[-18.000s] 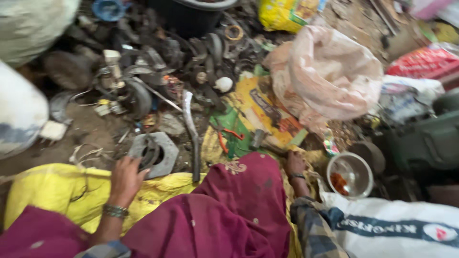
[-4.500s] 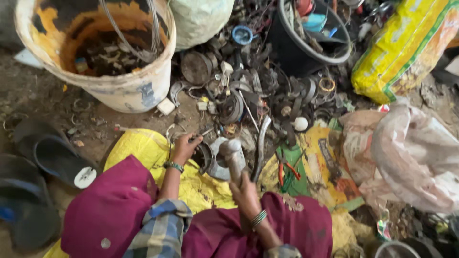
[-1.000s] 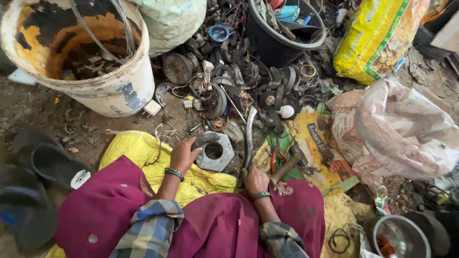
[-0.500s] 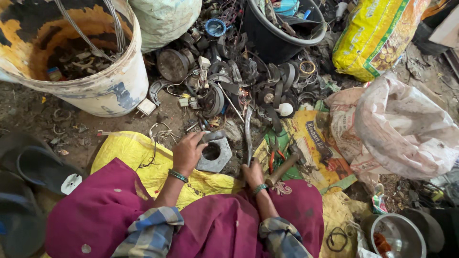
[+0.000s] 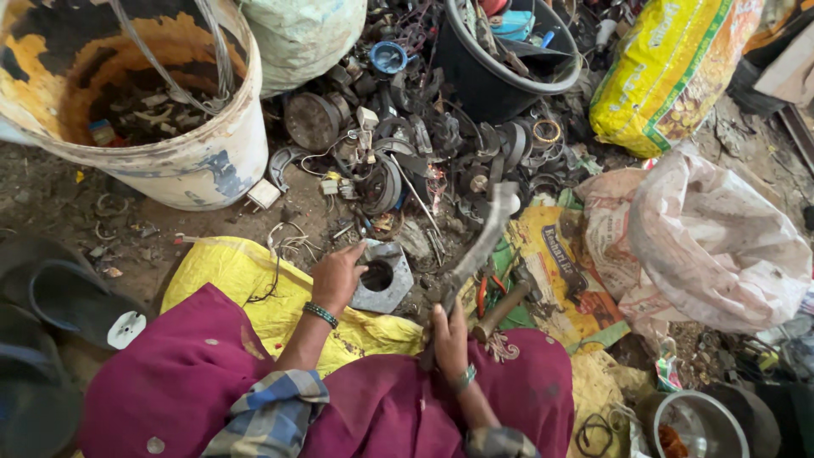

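While left hand (image 5: 337, 276) steadies grey square metal casting w/ round hole (image 5: 381, 277) on ground by yellow sack (image 5: 254, 280), right hand (image 5: 449, 335) grips raised long metal bar (image 5: 479, 254). Casting looks intact; breaking-down prob. not done.

Seen from above: left hand (image 5: 337, 276) resting on a grey metal housing (image 5: 383, 277) with a round hole, set on a yellow sack (image 5: 246, 280). Right hand (image 5: 449, 332) gripping a long curved metal bar (image 5: 480, 250), raised at a slant. Just beside it, a wooden-handled hammer (image 5: 500, 310). Behind, a scrap-metal heap (image 5: 415, 153), a stained white bucket (image 5: 182, 161), a black tub (image 5: 500, 89).
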### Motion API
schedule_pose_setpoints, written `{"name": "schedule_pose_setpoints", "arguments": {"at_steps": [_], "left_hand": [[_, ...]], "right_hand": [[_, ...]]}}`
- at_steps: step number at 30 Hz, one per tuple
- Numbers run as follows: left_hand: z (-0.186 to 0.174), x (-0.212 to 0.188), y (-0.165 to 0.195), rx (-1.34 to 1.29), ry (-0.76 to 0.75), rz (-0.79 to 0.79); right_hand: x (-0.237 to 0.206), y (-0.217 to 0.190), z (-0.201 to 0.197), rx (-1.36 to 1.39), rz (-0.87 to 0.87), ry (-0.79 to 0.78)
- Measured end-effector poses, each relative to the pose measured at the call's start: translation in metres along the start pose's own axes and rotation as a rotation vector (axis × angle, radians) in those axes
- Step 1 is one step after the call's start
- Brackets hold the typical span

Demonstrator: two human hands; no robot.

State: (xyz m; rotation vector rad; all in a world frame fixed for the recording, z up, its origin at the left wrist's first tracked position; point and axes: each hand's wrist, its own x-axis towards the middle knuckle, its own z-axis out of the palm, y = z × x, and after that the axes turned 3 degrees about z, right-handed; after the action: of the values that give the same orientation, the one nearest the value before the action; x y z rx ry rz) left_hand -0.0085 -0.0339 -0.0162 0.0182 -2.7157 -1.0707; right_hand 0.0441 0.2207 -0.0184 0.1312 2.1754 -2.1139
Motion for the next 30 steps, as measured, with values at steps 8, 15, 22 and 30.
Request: {"name": "schedule_pose_setpoints", "arguments": {"at_steps": [8,15,22,30], "left_hand": [[0.007,0.001,-0.010,-0.040,0.039,0.042],[0.005,-0.003,-0.011,-0.004,0.005,0.017],[0.006,0.002,-0.016,-0.011,-0.028,-0.007],[0.006,0.003,-0.022,0.029,-0.044,0.021]], "right_hand": [[-0.026,0.027,0.002,-0.885,-0.071,-0.162],[-0.029,-0.005,0.015,-0.875,0.101,-0.169],[-0.018,-0.088,0.008,-0.242,-0.757,0.165],[-0.013,-0.012,0.025,-1.080,0.080,-0.172]]}}
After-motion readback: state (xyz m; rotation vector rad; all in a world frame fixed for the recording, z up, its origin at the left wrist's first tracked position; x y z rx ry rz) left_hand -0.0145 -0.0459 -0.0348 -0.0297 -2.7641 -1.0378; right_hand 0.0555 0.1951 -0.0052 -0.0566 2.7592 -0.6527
